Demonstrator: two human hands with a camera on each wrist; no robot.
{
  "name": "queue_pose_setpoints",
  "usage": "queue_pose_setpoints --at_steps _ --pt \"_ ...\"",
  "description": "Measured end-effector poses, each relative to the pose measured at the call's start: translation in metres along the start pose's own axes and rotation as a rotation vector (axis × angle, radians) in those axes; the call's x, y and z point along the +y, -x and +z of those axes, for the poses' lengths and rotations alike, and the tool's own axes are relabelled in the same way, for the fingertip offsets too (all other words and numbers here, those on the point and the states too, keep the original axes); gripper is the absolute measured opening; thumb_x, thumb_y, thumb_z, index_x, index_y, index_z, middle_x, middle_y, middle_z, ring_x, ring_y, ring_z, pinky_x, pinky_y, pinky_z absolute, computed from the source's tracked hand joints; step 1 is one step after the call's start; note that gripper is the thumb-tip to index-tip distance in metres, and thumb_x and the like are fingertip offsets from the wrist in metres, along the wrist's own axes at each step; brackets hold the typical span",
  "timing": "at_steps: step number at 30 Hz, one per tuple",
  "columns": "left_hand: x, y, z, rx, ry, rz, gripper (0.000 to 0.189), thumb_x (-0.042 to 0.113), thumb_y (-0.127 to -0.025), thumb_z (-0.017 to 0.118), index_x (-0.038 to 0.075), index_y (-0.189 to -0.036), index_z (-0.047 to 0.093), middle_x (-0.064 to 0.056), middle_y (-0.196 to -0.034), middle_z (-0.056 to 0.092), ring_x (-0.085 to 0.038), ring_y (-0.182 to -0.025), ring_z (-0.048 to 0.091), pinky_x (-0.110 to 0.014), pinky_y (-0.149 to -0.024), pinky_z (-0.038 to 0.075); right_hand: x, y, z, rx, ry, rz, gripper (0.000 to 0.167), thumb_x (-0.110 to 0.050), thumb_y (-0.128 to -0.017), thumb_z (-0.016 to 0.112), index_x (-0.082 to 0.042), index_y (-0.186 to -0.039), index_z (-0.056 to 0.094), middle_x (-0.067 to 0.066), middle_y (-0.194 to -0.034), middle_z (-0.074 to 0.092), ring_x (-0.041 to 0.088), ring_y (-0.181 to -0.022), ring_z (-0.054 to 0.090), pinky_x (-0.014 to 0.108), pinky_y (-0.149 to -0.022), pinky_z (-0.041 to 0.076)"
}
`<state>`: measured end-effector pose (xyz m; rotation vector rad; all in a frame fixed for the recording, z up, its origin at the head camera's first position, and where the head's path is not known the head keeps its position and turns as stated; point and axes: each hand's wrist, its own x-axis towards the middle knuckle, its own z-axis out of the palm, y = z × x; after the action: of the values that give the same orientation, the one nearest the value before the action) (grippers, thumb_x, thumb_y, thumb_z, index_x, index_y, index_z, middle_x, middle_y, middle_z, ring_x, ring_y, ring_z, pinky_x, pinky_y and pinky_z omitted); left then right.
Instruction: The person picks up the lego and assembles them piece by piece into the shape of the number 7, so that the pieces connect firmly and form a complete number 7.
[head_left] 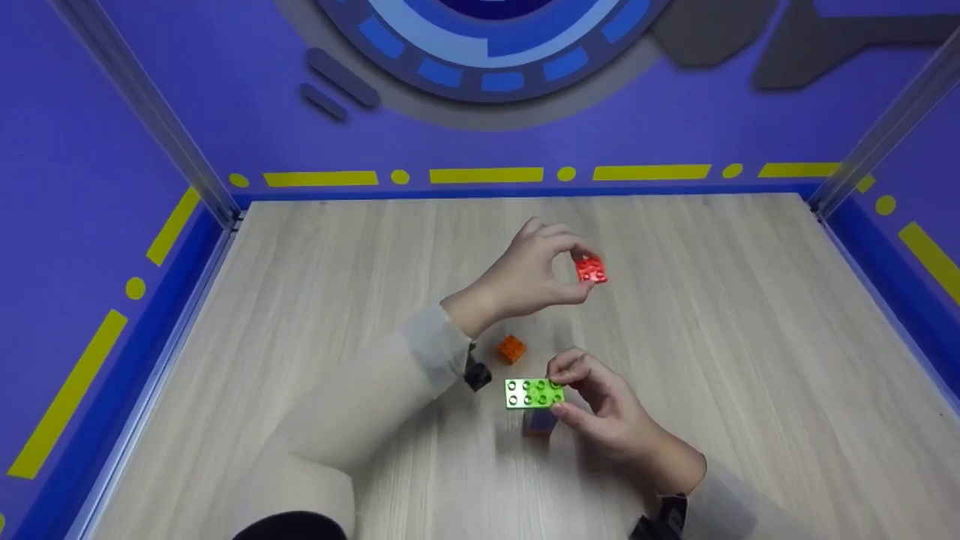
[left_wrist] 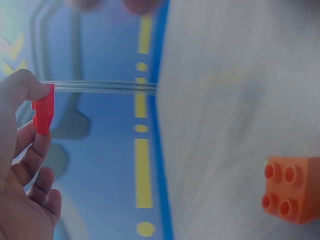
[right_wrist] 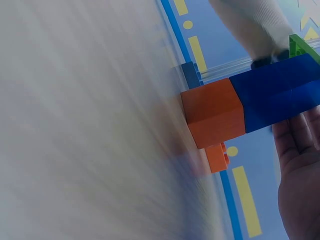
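My left hand (head_left: 521, 274) pinches a small red brick (head_left: 592, 270) between thumb and fingers above the table; the red brick (left_wrist: 44, 110) shows edge-on in the left wrist view. At its right end, a long green brick (head_left: 525, 394) is gripped by the thumb and fingers of my right hand (head_left: 611, 412). The green brick tops a stack of a blue part (right_wrist: 275, 92) and an orange brick (right_wrist: 215, 112) at the bottom. Whether that stack touches the table I cannot tell. A loose orange brick (head_left: 511, 349) lies between the hands.
A small blue brick (right_wrist: 190, 75) stands beyond the stack in the right wrist view; the left forearm seems to hide it in the head view. The wooden table (head_left: 337, 255) is bounded by blue-purple walls (head_left: 480, 142) at the back and sides.
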<state>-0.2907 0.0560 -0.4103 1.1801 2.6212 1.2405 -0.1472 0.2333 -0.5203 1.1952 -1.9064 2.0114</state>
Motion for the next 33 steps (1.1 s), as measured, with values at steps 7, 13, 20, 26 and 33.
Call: queue_pose_setpoints --at_steps 7,13,20,26,33 --pt "-0.001 0.053 -0.019 0.074 0.101 0.021 0.033 0.023 -0.096 0.083 0.015 -0.127 0.08 -0.001 -0.126 0.075 -0.023 -0.128 0.054 -0.044 -0.113 0.049 0.0 -0.002 0.0 -0.001 -0.005 -0.009 0.034 0.03 -0.089 0.064 0.013 -0.118 0.06 0.015 -0.123 0.062 0.018 -0.117 0.063 0.029 -0.108 0.058" --pt "-0.004 0.102 -0.031 0.133 0.152 -0.017 0.033 0.02 -0.096 0.085 0.015 -0.128 0.08 0.0 -0.13 0.076 -0.025 -0.122 0.062 -0.041 -0.106 0.051 0.001 -0.001 0.0 0.0 -0.005 0.035 0.034 0.028 -0.091 0.065 0.009 -0.118 0.061 0.015 -0.121 0.062 0.015 -0.117 0.063 0.029 -0.108 0.058" --pt "0.007 0.143 -0.038 0.126 0.171 -0.025 0.035 0.016 -0.097 0.086 0.018 -0.132 0.08 0.005 -0.127 0.078 -0.019 -0.114 0.068 -0.035 -0.101 0.054 0.0 -0.001 -0.002 0.012 -0.015 0.028 0.034 0.03 -0.09 0.063 0.01 -0.118 0.061 0.013 -0.123 0.063 0.014 -0.119 0.062 0.028 -0.109 0.058" --pt "0.008 0.169 -0.032 0.134 0.182 -0.061 0.034 0.015 -0.097 0.085 0.023 -0.13 0.08 0.011 -0.125 0.078 -0.017 -0.11 0.07 -0.032 -0.097 0.056 -0.002 0.0 -0.002 0.014 -0.003 0.084 0.037 0.028 -0.092 0.064 0.004 -0.12 0.063 0.014 -0.122 0.061 0.013 -0.119 0.062 0.028 -0.109 0.058" --pt "0.0 0.177 -0.018 0.15 0.217 -0.065 0.033 0.011 -0.097 0.082 0.014 -0.13 0.079 0.006 -0.121 0.078 -0.012 -0.106 0.068 -0.03 -0.095 0.056 -0.001 0.0 -0.002 0.0 0.008 0.065 0.039 0.028 -0.092 0.063 0.003 -0.122 0.064 0.017 -0.121 0.06 0.012 -0.118 0.062 0.027 -0.107 0.058"
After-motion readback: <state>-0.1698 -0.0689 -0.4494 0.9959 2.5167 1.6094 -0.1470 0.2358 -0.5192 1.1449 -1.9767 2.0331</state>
